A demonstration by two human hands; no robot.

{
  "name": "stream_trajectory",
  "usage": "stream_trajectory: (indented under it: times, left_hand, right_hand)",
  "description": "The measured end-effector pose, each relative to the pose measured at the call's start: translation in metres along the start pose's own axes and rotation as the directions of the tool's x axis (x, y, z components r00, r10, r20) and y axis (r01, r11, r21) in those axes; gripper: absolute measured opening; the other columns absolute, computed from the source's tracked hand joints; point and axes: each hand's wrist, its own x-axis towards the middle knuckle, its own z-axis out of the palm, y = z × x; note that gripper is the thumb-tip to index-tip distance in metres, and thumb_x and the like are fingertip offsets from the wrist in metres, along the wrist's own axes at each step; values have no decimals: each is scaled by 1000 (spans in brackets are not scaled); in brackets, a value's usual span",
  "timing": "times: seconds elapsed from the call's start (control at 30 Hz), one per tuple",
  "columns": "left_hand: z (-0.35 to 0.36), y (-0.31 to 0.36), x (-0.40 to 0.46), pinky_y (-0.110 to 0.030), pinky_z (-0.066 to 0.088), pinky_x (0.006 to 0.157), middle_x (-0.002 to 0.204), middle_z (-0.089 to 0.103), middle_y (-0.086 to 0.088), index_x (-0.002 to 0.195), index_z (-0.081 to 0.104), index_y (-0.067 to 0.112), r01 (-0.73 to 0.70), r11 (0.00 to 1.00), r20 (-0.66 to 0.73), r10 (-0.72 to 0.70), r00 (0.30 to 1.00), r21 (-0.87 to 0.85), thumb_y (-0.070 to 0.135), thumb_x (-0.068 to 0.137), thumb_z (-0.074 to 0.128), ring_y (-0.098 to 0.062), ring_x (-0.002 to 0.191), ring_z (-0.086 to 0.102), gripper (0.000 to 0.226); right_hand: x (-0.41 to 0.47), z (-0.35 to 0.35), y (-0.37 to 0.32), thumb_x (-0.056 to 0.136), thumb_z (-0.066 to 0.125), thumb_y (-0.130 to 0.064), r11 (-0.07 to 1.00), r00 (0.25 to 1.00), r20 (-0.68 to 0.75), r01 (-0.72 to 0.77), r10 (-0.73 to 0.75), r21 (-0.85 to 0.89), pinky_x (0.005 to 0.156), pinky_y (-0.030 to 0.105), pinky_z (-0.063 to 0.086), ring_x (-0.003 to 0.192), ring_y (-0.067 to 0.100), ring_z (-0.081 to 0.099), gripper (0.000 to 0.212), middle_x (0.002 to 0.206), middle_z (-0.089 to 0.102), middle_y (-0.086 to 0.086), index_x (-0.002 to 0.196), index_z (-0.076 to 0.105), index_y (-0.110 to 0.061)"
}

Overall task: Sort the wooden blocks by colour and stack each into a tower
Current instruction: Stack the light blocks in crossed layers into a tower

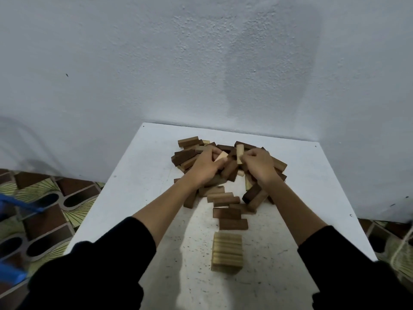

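White tabletop [138, 198] set against a pale wall carries the work; the pile of wooden blocks [225, 173] lies heaped toward the far edge, dark and light mixed, with a few dark ones trailing nearer; a light tower [226, 253] stands close to the person. Sorting seems the step in hand, pale pieces being picked out; next each wants carrying to that tower and laying square. Left hand [206, 167] pinches a pale block [221, 156]; right hand [260, 164] grips an upright pale block [240, 153], though its lower fingers are hard to make out; both arms reach forward, hands near but apart.
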Motion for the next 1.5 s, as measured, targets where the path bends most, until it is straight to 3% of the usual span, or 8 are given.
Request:
stream_trajectory:
  times: [0.17,0.37,0.57,0.77,1.0,1.13,1.37,1.5]
  left_hand:
    - [-12,5,-16,-27,44,66,77,63,0,86,69,18,27,916,-80,-64,995,-401,14,93,60,-17,75,55,12]
    - [-32,10,-52,-41,52,91,100,67,-16,107,65,-2,44,837,-64,-94,994,-545,7,89,62,-27,94,64,20]
    - [-72,-19,-98,-25,53,69,78,63,-5,91,68,3,46,928,-155,-110,982,-369,11,87,67,-15,72,60,8]
    - [-83,-80,-155,-20,41,57,70,55,0,89,61,14,198,980,-237,-196,951,-17,9,81,72,-15,64,49,14]
    - [-89,-97,-167,-4,35,58,76,58,12,96,65,19,149,978,-462,-65,884,147,17,81,73,-5,70,53,17]
    - [-98,-106,-164,-10,34,59,87,67,-5,95,70,7,194,961,-454,-86,887,197,11,83,70,-16,80,56,12]
    - [-107,-113,-160,-25,36,88,101,42,-8,102,67,4,237,945,-442,-119,889,224,17,89,63,-27,101,46,19]
    - [-116,-114,-162,-32,41,65,76,48,-11,70,55,16,136,972,-435,-39,900,194,23,94,53,-27,75,46,24]
  right_hand:
    - [-34,-6,-29,90,63,-18,985,964,260,-88,47,149,46,24,31,46,11,39,10,55,56,0,94,67,-9]
    - [-72,12,-62,86,65,-9,994,954,290,56,-80,92,38,12,33,51,5,46,10,71,57,2,94,65,-4]
    - [-103,51,-78,88,35,7,993,941,337,-12,-28,114,55,22,34,76,13,46,24,88,50,5,90,48,-13]
    - [-159,126,-38,86,51,5,997,961,272,38,-57,74,75,23,46,114,27,50,31,132,40,15,95,42,-23]
    - [-168,165,-3,87,42,13,993,990,121,65,-76,95,62,15,47,75,15,51,26,104,50,15,93,50,-10]
    - [-161,178,2,88,52,2,995,992,76,102,-101,-6,85,37,51,93,26,58,19,98,61,14,98,63,-11]
    - [-151,180,4,93,57,-9,986,991,78,120,-111,-112,78,11,36,105,21,55,26,119,53,11,117,63,-3]
    - [-150,179,3,92,47,4,983,980,132,162,-150,-85,93,23,45,111,22,55,33,122,54,10,122,60,-4]
